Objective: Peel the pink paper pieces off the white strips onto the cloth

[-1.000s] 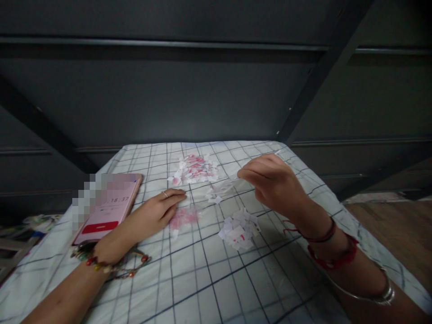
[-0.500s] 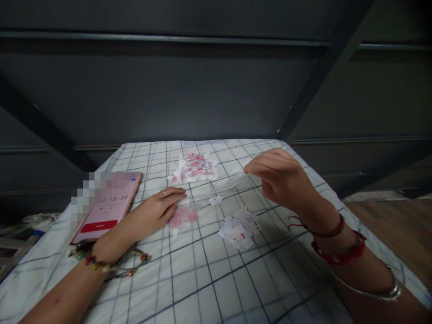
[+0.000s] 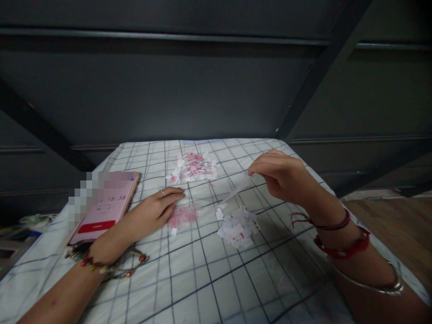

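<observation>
My right hand (image 3: 281,175) is closed in a pinch on a thin whitish stick (image 3: 236,188), raised over the checked cloth. The stick slants down to the left. Its lower tip is at or just above a few white paper scraps (image 3: 221,210), by the upper left edge of a pile of white paper scraps (image 3: 239,228); I cannot tell whether it touches them. My left hand (image 3: 153,211) lies flat on the cloth with fingers stretched out, holding nothing visible. Right beside its fingers is a small heap of pink, partly see-through pieces (image 3: 184,217).
Farther back lies a pile of pink and white scraps (image 3: 196,167). A phone (image 3: 108,202) showing a timer rests left of my left forearm. The checked cloth (image 3: 189,288) covers the table, which meets a dark panelled wall (image 3: 182,94).
The stick's tip has swung down and toward me. The loose white scraps have shifted nearer to the white pile. My left hand stays in place.
</observation>
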The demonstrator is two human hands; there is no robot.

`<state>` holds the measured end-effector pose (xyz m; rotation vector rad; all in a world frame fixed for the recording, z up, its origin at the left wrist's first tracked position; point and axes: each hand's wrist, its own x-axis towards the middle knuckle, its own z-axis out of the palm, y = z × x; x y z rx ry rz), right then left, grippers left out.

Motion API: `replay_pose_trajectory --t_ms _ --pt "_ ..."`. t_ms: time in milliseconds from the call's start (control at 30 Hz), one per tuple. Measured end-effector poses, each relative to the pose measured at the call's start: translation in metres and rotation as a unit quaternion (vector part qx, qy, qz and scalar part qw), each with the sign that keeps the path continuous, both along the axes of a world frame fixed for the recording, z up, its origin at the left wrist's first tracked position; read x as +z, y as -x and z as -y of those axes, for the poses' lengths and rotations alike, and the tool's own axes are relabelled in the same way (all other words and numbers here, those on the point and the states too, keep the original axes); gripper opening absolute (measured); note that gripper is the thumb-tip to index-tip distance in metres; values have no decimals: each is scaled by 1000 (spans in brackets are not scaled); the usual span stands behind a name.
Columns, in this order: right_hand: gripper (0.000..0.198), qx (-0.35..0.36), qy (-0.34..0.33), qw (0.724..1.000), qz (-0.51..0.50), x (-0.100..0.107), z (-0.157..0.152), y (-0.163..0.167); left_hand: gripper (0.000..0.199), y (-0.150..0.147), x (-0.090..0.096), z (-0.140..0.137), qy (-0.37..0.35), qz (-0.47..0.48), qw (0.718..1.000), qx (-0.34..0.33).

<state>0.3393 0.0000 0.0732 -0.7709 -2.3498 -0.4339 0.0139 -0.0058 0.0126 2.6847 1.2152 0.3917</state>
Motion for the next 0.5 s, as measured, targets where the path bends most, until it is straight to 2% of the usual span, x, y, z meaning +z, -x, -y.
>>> replay_pose_trajectory --t_ms 100,167,333,400,500 --pt "32 -11 3 1000 10 4 1 -4 39 0 0 0 3 -2 1000 0" --pt "31 -33 -18 999 9 4 2 -4 39 0 0 0 4 0 1000 0" --pt "33 -155 -72 985 31 -7 1 10 38 1 -2 0 -4 10 1000 2" --pt "34 -192 -68 978 53 -11 2 16 39 1 -2 0 -3 8 1000 1" --pt "33 -193 -49 978 67 -13 4 22 41 0 -2 0 2 1 1000 3"
